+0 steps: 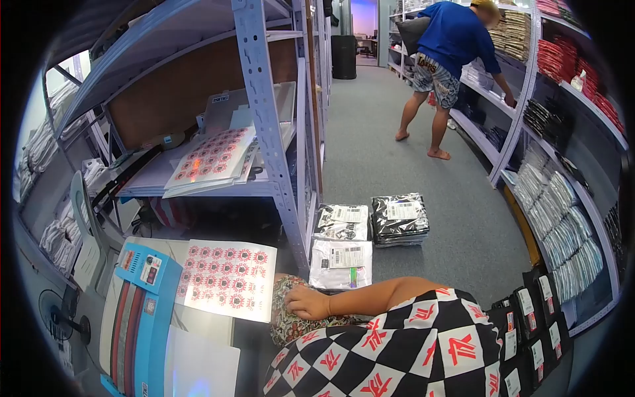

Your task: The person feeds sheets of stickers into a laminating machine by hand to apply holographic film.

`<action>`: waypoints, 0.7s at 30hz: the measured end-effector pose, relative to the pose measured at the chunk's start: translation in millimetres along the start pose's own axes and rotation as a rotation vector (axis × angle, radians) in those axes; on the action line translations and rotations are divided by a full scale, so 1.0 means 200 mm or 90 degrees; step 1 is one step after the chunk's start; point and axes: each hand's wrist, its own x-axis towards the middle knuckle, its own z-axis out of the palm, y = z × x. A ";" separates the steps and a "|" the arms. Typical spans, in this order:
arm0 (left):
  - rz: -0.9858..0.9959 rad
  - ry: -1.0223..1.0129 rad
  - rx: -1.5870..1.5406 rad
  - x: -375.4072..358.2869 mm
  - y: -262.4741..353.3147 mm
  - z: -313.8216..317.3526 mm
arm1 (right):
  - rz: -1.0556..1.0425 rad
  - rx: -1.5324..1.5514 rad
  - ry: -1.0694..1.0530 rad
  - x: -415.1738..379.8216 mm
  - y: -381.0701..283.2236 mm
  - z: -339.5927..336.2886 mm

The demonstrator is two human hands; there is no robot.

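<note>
My right hand (307, 302) rests on my knee, on the flower-patterned fabric of my shorts (283, 331). Its fingers lie loosely spread, with nothing held. My left hand is out of the frame. Left of the knee, a sheet of red-and-black printed stickers (225, 274) lies flat, its left edge against a blue roller machine (149, 317) that looks like a laminator. A small display shows on the machine's far end. Below the sticker sheet, a blank white sheet (202, 364) lies along the machine's near side.
More sticker sheets (208, 159) are stacked on the metal shelf (264, 132). Bagged garments (400, 218) sit on the floor ahead; black labelled packages (529, 324) lie to the right. A fan (59, 317) stands far left. Along the aisle, a person (450, 46) bends toward the stocked shelves.
</note>
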 end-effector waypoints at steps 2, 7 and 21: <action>0.227 0.407 0.100 0.02 -0.34 0.77 | -0.006 0.003 0.002 0.00 0.02 0.02; -0.093 0.410 0.116 -0.02 -0.51 0.75 | -0.010 0.031 -0.012 0.04 0.01 0.03; -0.591 0.169 0.520 -0.57 -1.17 0.84 | -0.033 0.047 0.002 0.05 0.04 0.06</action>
